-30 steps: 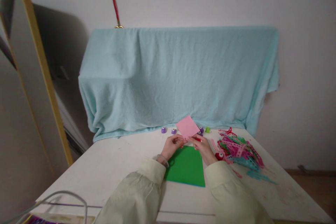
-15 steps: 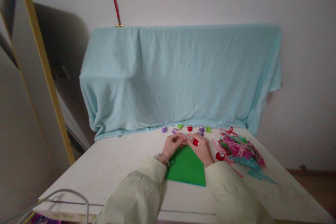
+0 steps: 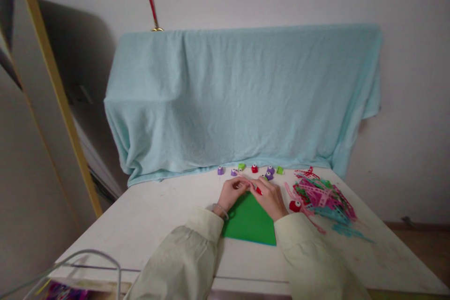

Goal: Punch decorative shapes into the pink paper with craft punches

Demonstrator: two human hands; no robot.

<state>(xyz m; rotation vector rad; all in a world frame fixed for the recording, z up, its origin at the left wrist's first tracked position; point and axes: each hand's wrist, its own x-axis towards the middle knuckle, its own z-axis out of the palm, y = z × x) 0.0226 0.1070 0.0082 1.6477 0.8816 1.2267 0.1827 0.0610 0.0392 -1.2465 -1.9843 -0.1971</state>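
Note:
Over the far part of a green foam sheet, my two hands meet with their fingertips close together. My left hand is closed in a pinch on a thin pink strip, whose end sticks up past the fingers. At its other side my right hand pinches too, and a small red craft punch shows partly under its curled fingers. How much of the strip lies between the hands is hidden.
Small purple, green and red punches line the table's back edge. Another red punch sits beside a heap of punched strips on the right. A blue cloth hangs behind. A grey wire loop rises at front left.
My right hand has turned slightly over the red punch, so less of it shows. The left hand keeps its pinch. The camera view has shifted a little.

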